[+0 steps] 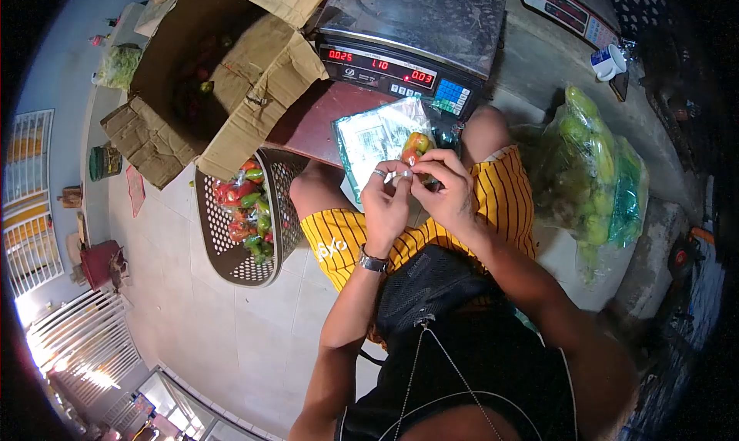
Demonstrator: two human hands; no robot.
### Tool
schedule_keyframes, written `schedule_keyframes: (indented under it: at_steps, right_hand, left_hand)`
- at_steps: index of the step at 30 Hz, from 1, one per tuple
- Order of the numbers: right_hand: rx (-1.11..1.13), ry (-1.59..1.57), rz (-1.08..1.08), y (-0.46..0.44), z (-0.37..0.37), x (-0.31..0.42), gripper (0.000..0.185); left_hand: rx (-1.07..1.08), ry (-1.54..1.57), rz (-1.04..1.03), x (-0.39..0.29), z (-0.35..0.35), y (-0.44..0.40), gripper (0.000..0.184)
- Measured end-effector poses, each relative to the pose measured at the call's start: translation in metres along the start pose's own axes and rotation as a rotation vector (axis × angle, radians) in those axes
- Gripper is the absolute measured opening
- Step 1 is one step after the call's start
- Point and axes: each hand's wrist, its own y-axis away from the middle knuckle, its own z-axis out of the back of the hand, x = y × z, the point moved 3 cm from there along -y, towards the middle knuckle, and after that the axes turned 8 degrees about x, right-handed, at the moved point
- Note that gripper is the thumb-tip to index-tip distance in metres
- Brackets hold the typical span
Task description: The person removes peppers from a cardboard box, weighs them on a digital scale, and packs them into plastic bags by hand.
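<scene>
Both my hands meet over my lap with their fingers pinched together. My left hand point(386, 198), with a ring and a wristwatch, and my right hand point(448, 188) hold the end of a small clear bag point(416, 146) of orange, red and green peppers. The peppers lie just beyond my fingertips. Beneath them is a flat stack of clear plastic bags point(377, 137). Behind the stack stands a digital scale point(416, 25) with lit red digits and a bare metal plate. What exactly is between my fingertips is too small to make out.
A cardboard box point(258, 110) with peppers deep inside stands at the upper left. Below it, a plastic basket point(223, 248) holds bagged peppers. Large bags of green vegetables point(593, 164) lie at the right, near a white mug point(608, 61) and a second scale point(566, 14).
</scene>
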Motion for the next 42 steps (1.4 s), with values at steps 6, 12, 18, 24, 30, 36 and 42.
schedule_keyframes:
  at_steps: [6,12,18,24,30,36,42]
  right_hand:
    - [0.063,-0.025,-0.033,0.0,-0.002,-0.01,0.019]
    - [0.108,-0.072,-0.016,-0.01,0.001,-0.01,0.015]
    - [0.063,-0.07,-0.033,-0.013,-0.005,-0.013,0.016]
    - [0.125,-0.113,-0.37,0.008,-0.009,0.005,0.016]
    - [0.047,-0.262,-0.358,0.018,-0.02,-0.002,0.012]
    - [0.114,-0.507,-0.704,0.008,-0.013,-0.009,0.018]
    - [0.191,-0.369,-0.756,0.004,-0.01,-0.015,0.023]
  left_hand:
    - [0.036,-0.017,0.061,0.003,0.003,-0.002,0.009]
    - [0.097,0.213,0.039,0.017,0.008,-0.008,0.009]
    - [0.083,0.183,0.098,0.011,0.01,-0.006,0.01]
    - [-0.033,0.423,0.168,0.023,0.007,-0.008,0.009]
    - [-0.082,0.838,0.26,0.036,0.009,-0.011,0.011]
    - [-0.059,0.883,0.353,0.018,-0.001,-0.005,0.01]
    - [-0.091,0.639,0.232,0.037,-0.007,-0.003,0.013]
